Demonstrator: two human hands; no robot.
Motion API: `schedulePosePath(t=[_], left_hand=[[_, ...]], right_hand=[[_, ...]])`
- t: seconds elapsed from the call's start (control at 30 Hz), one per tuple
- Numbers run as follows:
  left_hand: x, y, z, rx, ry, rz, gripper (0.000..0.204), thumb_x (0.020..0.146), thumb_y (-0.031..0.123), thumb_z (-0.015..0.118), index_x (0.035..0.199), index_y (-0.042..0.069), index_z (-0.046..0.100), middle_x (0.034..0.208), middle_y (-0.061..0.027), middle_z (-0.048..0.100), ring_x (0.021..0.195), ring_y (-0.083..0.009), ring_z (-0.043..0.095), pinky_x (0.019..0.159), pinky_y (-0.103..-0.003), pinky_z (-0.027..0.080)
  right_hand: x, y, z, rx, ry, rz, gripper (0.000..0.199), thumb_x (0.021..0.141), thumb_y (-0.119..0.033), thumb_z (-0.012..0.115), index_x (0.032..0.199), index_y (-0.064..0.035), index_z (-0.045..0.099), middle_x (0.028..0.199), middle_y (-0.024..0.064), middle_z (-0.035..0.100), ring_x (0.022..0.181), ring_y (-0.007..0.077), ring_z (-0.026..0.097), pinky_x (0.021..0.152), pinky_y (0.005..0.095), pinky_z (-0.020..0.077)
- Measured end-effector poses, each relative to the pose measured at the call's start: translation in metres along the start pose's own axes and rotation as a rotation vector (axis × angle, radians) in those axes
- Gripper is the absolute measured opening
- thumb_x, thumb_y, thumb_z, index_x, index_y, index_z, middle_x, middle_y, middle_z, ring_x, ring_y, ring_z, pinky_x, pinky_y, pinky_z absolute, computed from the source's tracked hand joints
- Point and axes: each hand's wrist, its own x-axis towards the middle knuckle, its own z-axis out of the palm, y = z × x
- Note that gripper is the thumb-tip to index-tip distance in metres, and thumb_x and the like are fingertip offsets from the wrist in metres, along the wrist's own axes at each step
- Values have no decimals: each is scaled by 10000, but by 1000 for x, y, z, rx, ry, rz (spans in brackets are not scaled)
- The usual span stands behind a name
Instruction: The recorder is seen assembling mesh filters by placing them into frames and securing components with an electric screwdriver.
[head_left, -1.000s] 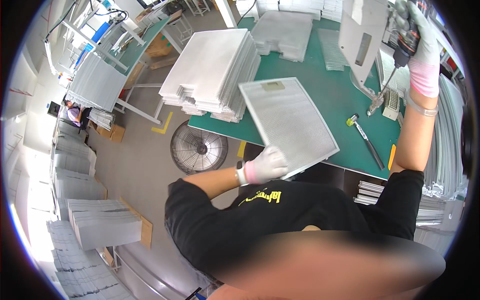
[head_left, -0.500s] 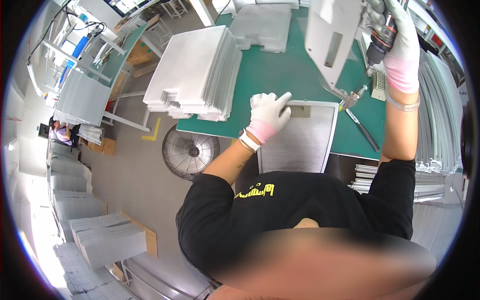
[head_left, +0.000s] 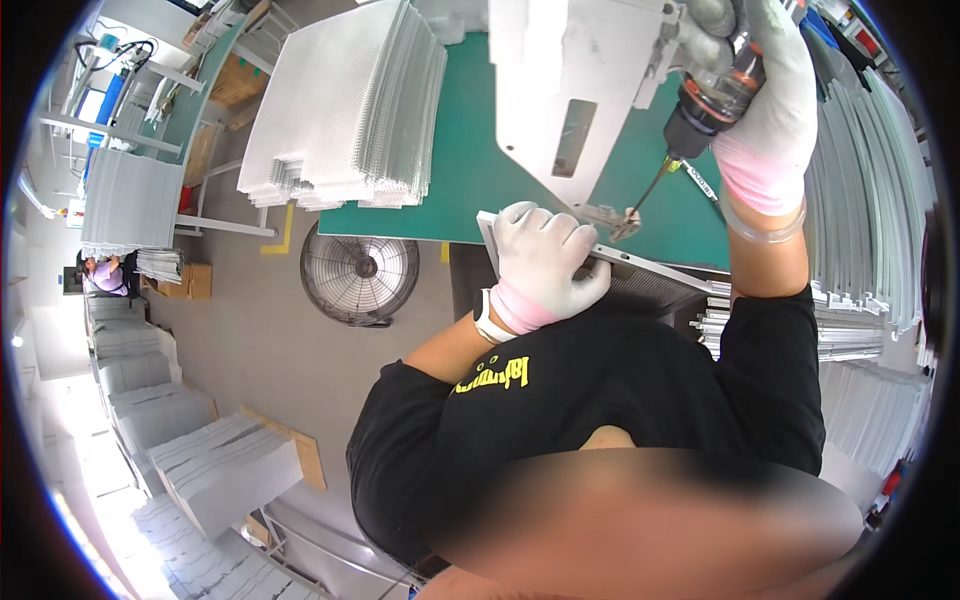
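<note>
My left hand [head_left: 545, 258], in a white and pink glove, is closed over the edge of a framed mesh panel [head_left: 655, 272], which stands tilted up at the table's front edge. My right hand [head_left: 775, 120], gloved alike, is wrapped round a black and orange power screwdriver [head_left: 712, 105]. Its long thin bit slants down to a small metal nozzle [head_left: 622, 220] at the lower end of a pale grey machine arm [head_left: 560, 95]. The panel's upper rim lies just below the nozzle. Whether a screw sits at the bit's tip is too small to tell.
A stack of white mesh sheets [head_left: 325, 100] stands on the green table [head_left: 460, 150]. A marker [head_left: 700, 182] lies behind the bit. On the floor to the left is a round fan [head_left: 360, 270]. Upright panels [head_left: 860, 190] line the right side. A person [head_left: 105, 275] is far left.
The mesh panel has gone from lying flat to tilted up, and my left hand has closed over its rim. My right hand and the screwdriver have shifted left and nearer; the whole view has shifted too.
</note>
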Motion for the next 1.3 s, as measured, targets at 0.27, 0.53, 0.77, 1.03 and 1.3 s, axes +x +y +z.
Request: schedulePosePath(t=[0.27,0.53,0.77,1.03,1.3], left_hand=[[-6,6,-5,7,37,-18,375,637,297,769,998,205,730,963,10,662,901,-223,607,828,-426,351],[-6,3,-6,-22,-32,22,356,664,296,769,999,180,736,941,8,680,808,-194,626,718,-409,370],[-4,8,4,-139,-30,39,369,687,305,763,1030,170,744,804,19,621,754,-198,626,702,-411,433],[-12,7,18,-252,-6,13,386,677,273,775,1048,171,741,780,15,587,723,-197,597,718,-384,437],[4,-3,14,-43,62,70,331,654,288,771,939,147,679,764,-3,560,730,-226,553,748,-409,387]], right_hand=[[-15,23,49,-883,743,-17,529,971,-356,618,1369,-56,441,811,25,551,612,91,537,497,205,410],[-49,-17,60,-1065,569,131,358,1003,-222,553,1286,-3,557,1204,123,654,1004,155,673,764,249,548],[-64,27,54,-1175,671,144,507,951,-197,581,1376,6,393,792,50,560,574,87,516,501,227,443],[-71,20,54,-1247,600,96,619,937,-368,651,1374,-17,387,767,27,522,534,62,457,488,205,395],[-11,-50,73,-1035,499,-285,321,991,-306,577,1120,-12,581,862,48,670,684,137,661,626,258,546]])
